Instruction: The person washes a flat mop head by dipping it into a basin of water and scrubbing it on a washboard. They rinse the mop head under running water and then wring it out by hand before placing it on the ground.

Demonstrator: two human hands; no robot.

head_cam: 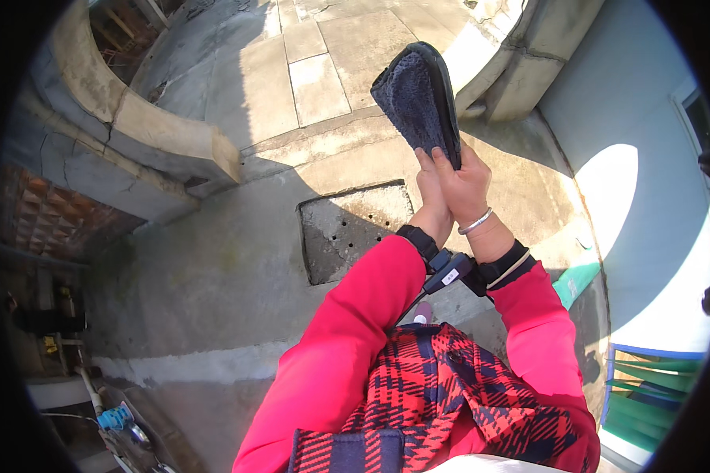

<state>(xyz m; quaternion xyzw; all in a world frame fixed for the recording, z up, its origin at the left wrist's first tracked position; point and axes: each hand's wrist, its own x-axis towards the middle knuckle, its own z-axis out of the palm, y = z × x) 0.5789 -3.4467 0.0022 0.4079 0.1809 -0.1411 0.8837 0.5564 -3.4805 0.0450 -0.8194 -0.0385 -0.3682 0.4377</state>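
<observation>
My left hand (429,195) and my right hand (468,184) are pressed together in front of me. Between them they grip the near end of a dark plush slipper-shaped item (411,88), held up and away from my body. Grey-blue pile covers its facing side, and a smooth black edge runs down its right. Both thumbs rest on the pile; most of the other fingers are hidden. A silver bangle (475,221) circles my right wrist. Black straps with a small dark device (449,273) sit at my cuffs.
Below lies a concrete floor with a perforated slab (355,227) set into it. A curved, cracked wall (154,130) stands at left, a pale blue wall (621,100) at right. A green bag-like thing (577,281) rests by the right wall. Pipes and a blue fitting (115,417) are at lower left.
</observation>
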